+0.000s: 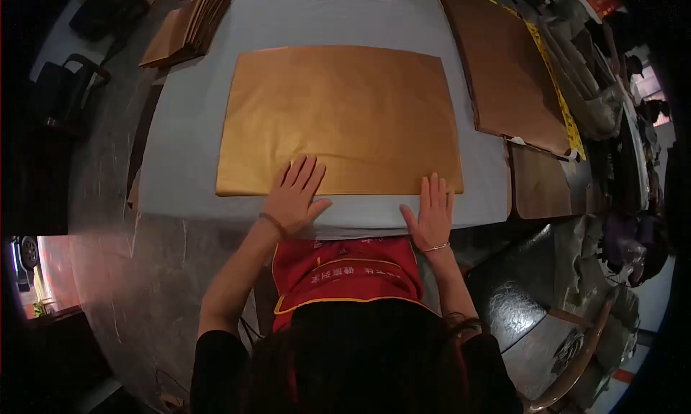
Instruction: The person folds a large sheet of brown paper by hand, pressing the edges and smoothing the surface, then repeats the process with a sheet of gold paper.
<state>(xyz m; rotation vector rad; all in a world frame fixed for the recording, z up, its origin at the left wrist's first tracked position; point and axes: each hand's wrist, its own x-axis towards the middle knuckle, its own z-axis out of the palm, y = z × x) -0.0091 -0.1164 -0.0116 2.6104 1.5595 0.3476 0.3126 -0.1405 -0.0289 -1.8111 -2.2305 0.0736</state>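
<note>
Sheet: large rectangular gold paper sheet [338, 119], flat on our grey-covered counter [187, 126], at its near edge.
Left hand [295, 192]: pressed on the sheet's near edge, fingers [306, 173] spread flat, gripping nothing.
Right hand [432, 214]: at the sheet's near right corner, fingers flat, gripping nothing.
Beside: brown paper stack [511, 68], to the right.

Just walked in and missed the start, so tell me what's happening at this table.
A person in a red apron stands at a grey-covered table with a large gold sheet spread flat on it. The left hand and the right hand lie open, palms down, at the sheet's near edge. Brown sheets lie to the right, and another brown stack sits far left.
</note>
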